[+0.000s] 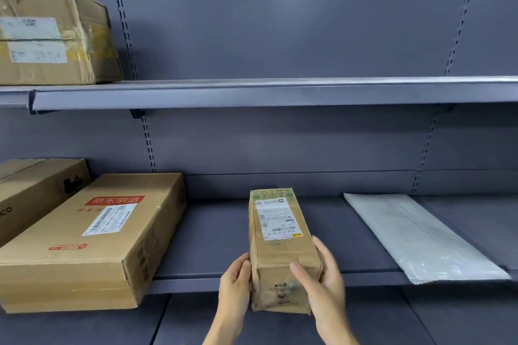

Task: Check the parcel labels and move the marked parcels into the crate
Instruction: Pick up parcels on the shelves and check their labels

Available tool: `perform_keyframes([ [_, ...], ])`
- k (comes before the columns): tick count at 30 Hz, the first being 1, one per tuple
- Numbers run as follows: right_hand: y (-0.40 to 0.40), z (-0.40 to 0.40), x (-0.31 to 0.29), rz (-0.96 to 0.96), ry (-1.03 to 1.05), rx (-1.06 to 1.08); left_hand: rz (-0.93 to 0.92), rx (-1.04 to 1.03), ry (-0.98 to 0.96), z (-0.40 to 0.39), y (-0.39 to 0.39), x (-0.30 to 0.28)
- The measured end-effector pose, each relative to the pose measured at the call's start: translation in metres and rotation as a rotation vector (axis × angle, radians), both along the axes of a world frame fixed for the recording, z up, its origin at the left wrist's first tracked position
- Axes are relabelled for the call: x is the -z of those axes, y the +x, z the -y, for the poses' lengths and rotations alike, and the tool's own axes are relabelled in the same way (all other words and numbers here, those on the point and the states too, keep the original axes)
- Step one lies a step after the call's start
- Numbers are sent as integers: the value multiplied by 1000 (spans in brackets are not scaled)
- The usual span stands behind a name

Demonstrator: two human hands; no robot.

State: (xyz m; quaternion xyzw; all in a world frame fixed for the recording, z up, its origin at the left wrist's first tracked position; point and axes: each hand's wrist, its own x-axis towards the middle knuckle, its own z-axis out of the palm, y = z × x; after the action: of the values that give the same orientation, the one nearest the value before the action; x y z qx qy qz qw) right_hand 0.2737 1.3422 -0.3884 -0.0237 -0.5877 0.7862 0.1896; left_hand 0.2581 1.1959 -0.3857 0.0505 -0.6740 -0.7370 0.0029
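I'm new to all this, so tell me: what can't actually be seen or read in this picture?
- Crate: not in the head view.
- Small parcel label: print too small to read.
- Flat grey mailer bag: no label visible.
- Top-shelf box: cut off by left edge, label blurred.
- Left hand fingers: behind the parcel.

Stockroom: grey metal shelving (252,92) w/ labelled cardboard parcels (92,241).

Creased brown cardboard parcel (280,249) with white paper label (277,218), matt grey metal shelf (213,235), glossy plastic mailer (420,235)
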Motion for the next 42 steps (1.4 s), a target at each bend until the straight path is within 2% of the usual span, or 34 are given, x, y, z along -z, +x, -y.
perform_keyframes([
  [6, 5, 5, 3, 7, 48, -2, 8, 151, 62, -2, 5, -13],
  [9, 12, 9, 4, -3, 42, -29, -4, 101, 29, -2, 3, -21],
  [13, 9, -3, -2, 40, 79, -99, -58, -187, -341, 17, -22, -42],
  [15, 0, -13, -9, 38, 113, -109, -57, -195, -432, 21, -28, -51],
  [19, -44, -39, -25, 61, 293, -12, -166, -161, -579, -5, -16, -55],
  [24, -113, -64, -38, 159, 416, 86, -99, -158, -651, -28, -10, -42],
  [28, -146, -61, -43, 219, 506, -2, -131, -105, -619, -21, -15, -35],
  [32, -147, -62, -35, 238, 627, 106, -204, -14, -638, -7, -32, -28],
  [34, -137, -67, -35, 259, 637, 188, -213, 56, -540, 1, -43, -28],
  [37, -112, -72, -35, 260, 631, 302, -95, 152, -261, 18, -65, -28],
  [38, -101, -71, -34, 258, 612, 348, -58, 149, -234, 22, -74, -28],
  [42, -57, -64, -23, 222, 533, 533, 3, 4, -454, 30, -106, -42],
])
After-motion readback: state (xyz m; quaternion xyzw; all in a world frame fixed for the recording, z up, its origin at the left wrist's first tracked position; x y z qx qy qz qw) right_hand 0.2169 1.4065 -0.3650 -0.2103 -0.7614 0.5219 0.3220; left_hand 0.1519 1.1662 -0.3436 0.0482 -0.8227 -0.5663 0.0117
